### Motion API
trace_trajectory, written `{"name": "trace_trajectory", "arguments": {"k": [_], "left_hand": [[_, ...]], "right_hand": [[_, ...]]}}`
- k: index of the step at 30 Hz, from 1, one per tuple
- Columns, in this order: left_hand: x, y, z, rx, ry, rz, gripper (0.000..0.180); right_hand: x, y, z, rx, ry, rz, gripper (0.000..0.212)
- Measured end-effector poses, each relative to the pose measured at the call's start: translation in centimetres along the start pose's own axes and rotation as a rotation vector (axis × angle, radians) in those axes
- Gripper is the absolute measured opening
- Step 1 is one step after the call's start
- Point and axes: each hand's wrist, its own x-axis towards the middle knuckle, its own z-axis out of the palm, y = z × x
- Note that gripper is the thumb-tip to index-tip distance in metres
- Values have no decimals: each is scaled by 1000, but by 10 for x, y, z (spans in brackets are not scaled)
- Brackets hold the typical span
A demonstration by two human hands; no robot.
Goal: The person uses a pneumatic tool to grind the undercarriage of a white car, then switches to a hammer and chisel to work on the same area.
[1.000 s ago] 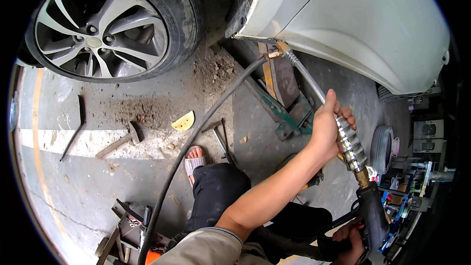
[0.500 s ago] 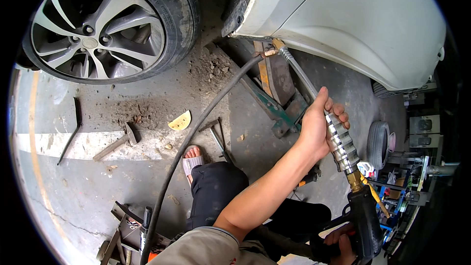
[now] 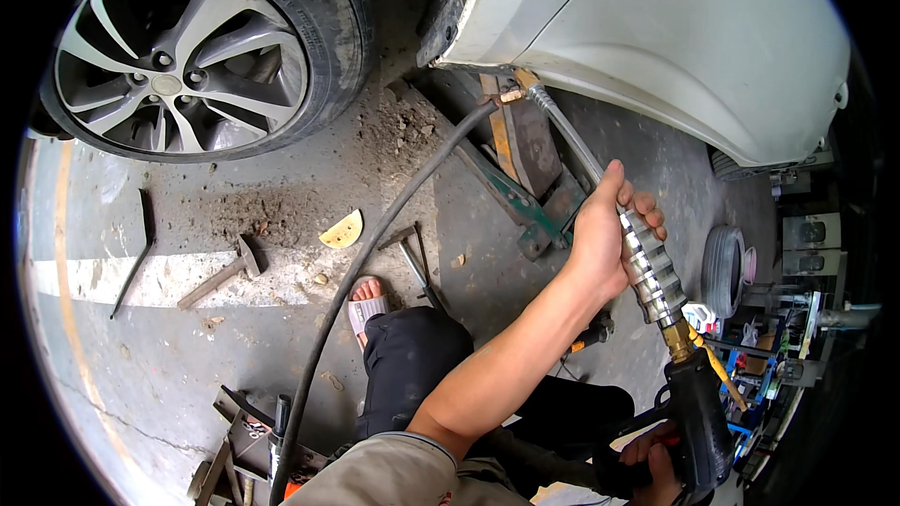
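Observation:
My left hand [image 3: 602, 230] is closed around the thin metal rod and upper end of the ribbed steel weight of a gun-shaped slide-hammer dent puller [image 3: 653, 270]. Below the weight, a brass collar joins a black pistol grip [image 3: 698, 431]. My right hand [image 3: 656, 468] wraps that grip at the lower right, its fingers partly hidden. The rod slants up and left to a brass tip [image 3: 528, 80] at the lower edge of a white car body panel [image 3: 637, 37]. A thick black cable [image 3: 375, 234] ends in a copper lug [image 3: 511, 96] beside the tip.
A car wheel [image 3: 167, 84] stands upper left. Dirt, a hammer [image 3: 225, 276], a black bar [image 3: 139, 262], a pale half-round piece [image 3: 342, 230] and another hammer [image 3: 412, 262] lie on the floor. A green metal stand [image 3: 525, 211] sits under the panel; a loose tyre [image 3: 724, 270] lies right.
The view has shifted slightly, with the wheel a little further left. Both hands keep their hold on the dent puller, and its tip stays by the panel edge.

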Motion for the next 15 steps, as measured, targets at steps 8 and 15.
{"name": "trace_trajectory", "arguments": {"k": [8,15], "left_hand": [[-2,3,1,36,18,3,38],[4,0,-1,130,75,-18,40]], "right_hand": [[3,-1,5,19,-32,-44,13],[2,8,-16,244,-78,69,12]]}}
